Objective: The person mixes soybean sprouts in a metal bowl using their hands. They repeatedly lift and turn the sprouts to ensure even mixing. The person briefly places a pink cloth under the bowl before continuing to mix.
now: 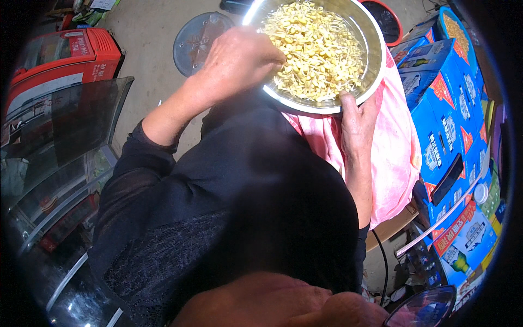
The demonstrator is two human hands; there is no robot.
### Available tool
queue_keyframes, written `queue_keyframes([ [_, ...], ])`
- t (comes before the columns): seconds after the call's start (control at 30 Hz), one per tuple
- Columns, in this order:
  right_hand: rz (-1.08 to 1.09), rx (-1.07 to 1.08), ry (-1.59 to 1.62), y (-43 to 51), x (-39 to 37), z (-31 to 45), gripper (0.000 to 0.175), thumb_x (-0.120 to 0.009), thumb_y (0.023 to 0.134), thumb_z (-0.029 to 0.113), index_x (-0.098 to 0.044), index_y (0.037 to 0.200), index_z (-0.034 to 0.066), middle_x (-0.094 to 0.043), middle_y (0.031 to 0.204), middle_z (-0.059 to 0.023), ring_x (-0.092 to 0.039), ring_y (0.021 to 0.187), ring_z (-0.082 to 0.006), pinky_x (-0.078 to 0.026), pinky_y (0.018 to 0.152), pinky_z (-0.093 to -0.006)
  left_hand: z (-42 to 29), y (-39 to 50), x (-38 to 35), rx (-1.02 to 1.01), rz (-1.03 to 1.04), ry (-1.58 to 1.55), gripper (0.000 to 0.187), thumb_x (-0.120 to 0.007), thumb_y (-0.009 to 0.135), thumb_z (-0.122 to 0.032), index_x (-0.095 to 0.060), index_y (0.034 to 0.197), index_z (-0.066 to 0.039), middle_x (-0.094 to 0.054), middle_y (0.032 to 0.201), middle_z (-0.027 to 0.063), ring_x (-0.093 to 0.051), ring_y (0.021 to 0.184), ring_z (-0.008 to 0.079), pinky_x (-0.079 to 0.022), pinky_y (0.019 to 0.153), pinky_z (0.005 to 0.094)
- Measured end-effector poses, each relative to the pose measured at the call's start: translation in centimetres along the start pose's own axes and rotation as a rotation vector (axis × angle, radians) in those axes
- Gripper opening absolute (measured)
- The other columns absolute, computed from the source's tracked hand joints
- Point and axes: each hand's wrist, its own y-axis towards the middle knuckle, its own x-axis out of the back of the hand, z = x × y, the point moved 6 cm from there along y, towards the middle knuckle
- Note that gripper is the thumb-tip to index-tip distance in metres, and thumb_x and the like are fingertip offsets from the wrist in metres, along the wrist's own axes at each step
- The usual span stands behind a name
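Observation:
A shiny metal basin [374, 61] full of soybean sprouts [318, 53] tilts over my lap. My right hand [357, 122] grips its near rim, thumb on top and the fingers hidden beneath. Over the basin's left side is my left hand [249, 57], slightly blurred, its fingers curled down at the edge of the sprouts. Whether those fingertips pinch a sprout is hidden. Pink cloth or plastic sheeting [394, 163] lies under the basin and along my right forearm.
Blue printed beer cartons [433, 102] stack up on the right, with a black phone [447, 180] on them and a blue basin of grain or beans [455, 34] beyond. Ahead are a grey round stool [200, 41] and a red-rimmed bucket [398, 24]. A red freezer [98, 53] stands left.

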Motion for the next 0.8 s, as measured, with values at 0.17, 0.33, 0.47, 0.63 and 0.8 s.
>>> queue_keyframes([
  [0.17,-0.018,-0.001,-0.020,0.2,0.1,-0.2,0.052,-0.055,0.093,0.007,-0.049,0.142,-0.0103,-0.063,0.133,-0.0165,-0.062,0.118,-0.0216,-0.048,0.104,-0.0339,-0.7,0.0,0.3,0.013,-0.023,0.068,0.011,-0.078,0.084,-0.013,-0.080,0.093,-0.008,-0.072,0.082,0.0071,-0.065,0.078,0.0234,-0.054,0.076,0.0363],
  [0.33,-0.017,-0.003,-0.004,0.0,-0.1,0.7,0.053,-0.056,0.093,0.007,-0.049,0.142,-0.0102,-0.063,0.133,-0.0164,-0.062,0.118,-0.0221,-0.047,0.105,-0.0339,-1.0,0.1,-0.3,-0.013,-0.054,0.031,0.013,-0.078,0.082,-0.011,-0.079,0.095,-0.008,-0.072,0.085,0.0073,-0.065,0.078,0.0247,-0.055,0.075,0.0371],
  [0.47,-0.004,0.001,-0.006,0.1,0.0,0.3,0.053,-0.055,0.093,0.006,-0.048,0.142,-0.0101,-0.063,0.133,-0.0164,-0.062,0.118,-0.0222,-0.047,0.105,-0.0340,-1.5,0.2,-0.7,-0.027,-0.105,0.067,0.014,-0.079,0.079,-0.010,-0.077,0.093,-0.007,-0.070,0.084,0.0088,-0.064,0.078,0.0268,-0.055,0.073,0.0378],
  [0.63,-0.021,-0.043,0.062,-0.1,-0.3,0.6,0.053,-0.055,0.092,0.005,-0.048,0.142,-0.0099,-0.064,0.133,-0.0162,-0.063,0.118,-0.0220,-0.048,0.104,-0.0339,-1.4,0.4,-1.7,-0.018,-0.114,0.050,0.014,-0.079,0.077,-0.007,-0.074,0.090,-0.006,-0.068,0.087,0.0098,-0.063,0.077,0.0297,-0.054,0.072,0.0401],
  [0.8,-0.006,0.064,-0.144,0.3,0.3,-0.2,0.053,-0.055,0.092,0.005,-0.048,0.142,-0.0098,-0.064,0.132,-0.0163,-0.063,0.118,-0.0219,-0.049,0.104,-0.0339,-0.3,0.4,-0.9,0.142,-0.038,-0.188,0.012,-0.069,0.090,-0.013,-0.070,0.096,-0.003,-0.068,0.091,0.0108,-0.066,0.082,0.0259,-0.055,0.075,0.0368],
])
